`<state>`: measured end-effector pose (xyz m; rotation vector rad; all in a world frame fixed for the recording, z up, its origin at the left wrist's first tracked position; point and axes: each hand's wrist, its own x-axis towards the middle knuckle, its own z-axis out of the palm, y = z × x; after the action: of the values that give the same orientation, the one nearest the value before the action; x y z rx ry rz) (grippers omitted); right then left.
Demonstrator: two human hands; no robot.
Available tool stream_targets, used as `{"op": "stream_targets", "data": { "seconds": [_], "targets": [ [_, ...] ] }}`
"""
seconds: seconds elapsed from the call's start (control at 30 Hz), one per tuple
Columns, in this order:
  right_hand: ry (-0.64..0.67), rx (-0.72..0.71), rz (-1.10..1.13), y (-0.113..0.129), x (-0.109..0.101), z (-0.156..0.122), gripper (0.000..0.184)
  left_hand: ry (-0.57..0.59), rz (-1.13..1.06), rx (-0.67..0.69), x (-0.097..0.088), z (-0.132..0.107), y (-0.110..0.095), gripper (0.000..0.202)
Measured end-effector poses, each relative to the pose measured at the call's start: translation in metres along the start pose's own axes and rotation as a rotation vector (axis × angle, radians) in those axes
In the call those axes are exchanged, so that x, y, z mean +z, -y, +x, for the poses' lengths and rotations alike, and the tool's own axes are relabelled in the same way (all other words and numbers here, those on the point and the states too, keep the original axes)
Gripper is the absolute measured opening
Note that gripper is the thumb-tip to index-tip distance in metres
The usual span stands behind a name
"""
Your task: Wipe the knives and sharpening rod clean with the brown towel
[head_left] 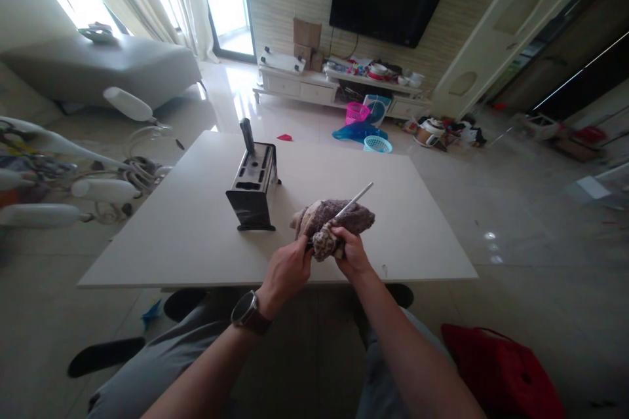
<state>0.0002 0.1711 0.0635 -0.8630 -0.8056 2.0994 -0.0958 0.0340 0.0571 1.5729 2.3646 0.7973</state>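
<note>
My left hand (pixel 289 268), with a watch at its wrist, is closed at the near left end of a slim knife (pixel 356 200). A little of its dark handle seems to show by the fingers. The silvery blade slants up to the right. My right hand (pixel 352 254) grips a fluffy brown-grey cloth (pixel 324 242) bunched around the knife's middle, hiding that part. The rest of the cloth spreads behind both hands over the table's near side. To the left stands a black and silver knife block (pixel 253 177), slots on top, one dark-handled knife (pixel 246 134) upright in it.
The white table (pixel 162 236) has its near edge just under my hands. A red bag or cover (pixel 501 366) lies at lower right. White lamp-like parts with cables (pixel 105 190) are on the left. Beyond the table are baskets (pixel 377 144) and a TV cabinet (pixel 319 91).
</note>
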Motion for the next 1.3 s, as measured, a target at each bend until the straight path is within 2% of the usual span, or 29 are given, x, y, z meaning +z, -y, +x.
{"op": "stream_targets", "data": {
  "seconds": [0.1, 0.27, 0.33, 0.47, 0.57, 0.77, 0.87, 1.0, 1.1, 1.2, 1.3],
  "targets": [
    [-0.045, -0.081, 0.024, 0.004, 0.004, 0.002, 0.025, -0.038, 0.043, 0.012, -0.002, 0.0, -0.002, 0.014],
    [-0.14, -0.231, 0.128, 0.034, -0.001, 0.017, 0.021, -0.125, 0.162, 0.04, -0.004, 0.001, -0.005, 0.017],
    [-0.128, -0.195, 0.126, 0.033, -0.003, 0.016, 0.021, -0.152, 0.182, 0.039, -0.003, 0.002, -0.005, 0.016],
    [-0.039, -0.05, 0.038, 0.007, 0.001, 0.004, 0.025, -0.166, 0.147, 0.018, -0.001, 0.003, -0.003, 0.011],
    [0.006, -0.058, 0.006, -0.002, 0.006, 0.0, 0.027, -0.154, 0.102, 0.005, -0.001, 0.002, -0.002, 0.011],
    [-0.081, -0.253, 0.046, 0.023, 0.0, 0.014, 0.021, -0.082, 0.033, -0.001, -0.002, 0.0, -0.006, 0.018],
    [-0.082, -0.191, 0.053, 0.023, -0.004, 0.012, 0.019, -0.083, 0.0, -0.005, -0.001, -0.001, -0.007, 0.016],
    [-0.007, -0.046, -0.005, 0.006, -0.002, 0.002, 0.021, -0.126, -0.104, -0.015, -0.003, -0.001, -0.005, 0.009],
    [0.002, -0.058, -0.029, 0.002, 0.001, 0.0, 0.024, -0.138, -0.153, -0.019, -0.005, -0.001, -0.003, 0.01],
    [-0.037, -0.114, 0.01, 0.009, 0.003, 0.001, 0.027, -0.148, -0.18, -0.004, -0.006, -0.001, -0.003, 0.009],
    [-0.012, -0.102, 0.008, 0.013, 0.005, -0.003, 0.028, -0.175, -0.216, 0.017, -0.005, -0.002, -0.003, 0.006]
  ]
}}
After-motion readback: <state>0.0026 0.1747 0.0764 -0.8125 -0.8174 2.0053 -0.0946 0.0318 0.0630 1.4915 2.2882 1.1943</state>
